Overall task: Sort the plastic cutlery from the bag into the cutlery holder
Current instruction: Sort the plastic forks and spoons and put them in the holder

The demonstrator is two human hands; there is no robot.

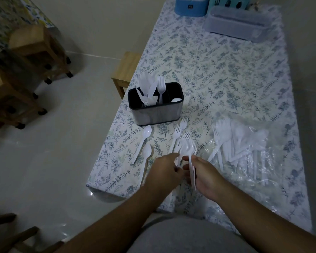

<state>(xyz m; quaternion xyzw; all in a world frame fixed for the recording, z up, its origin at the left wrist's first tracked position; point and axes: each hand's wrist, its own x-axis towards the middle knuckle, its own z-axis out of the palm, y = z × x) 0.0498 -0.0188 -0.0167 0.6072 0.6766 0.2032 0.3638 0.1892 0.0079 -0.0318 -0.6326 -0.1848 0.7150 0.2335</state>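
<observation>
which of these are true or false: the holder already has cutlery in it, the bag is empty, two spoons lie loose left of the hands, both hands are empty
1. The cutlery holder already has cutlery in it: true.
2. The bag is empty: false, white forks and other pieces still lie in it.
3. Two spoons lie loose on the table left of the hands: true.
4. Both hands are empty: false, the left hand and right hand hold white cutlery between them.
</observation>
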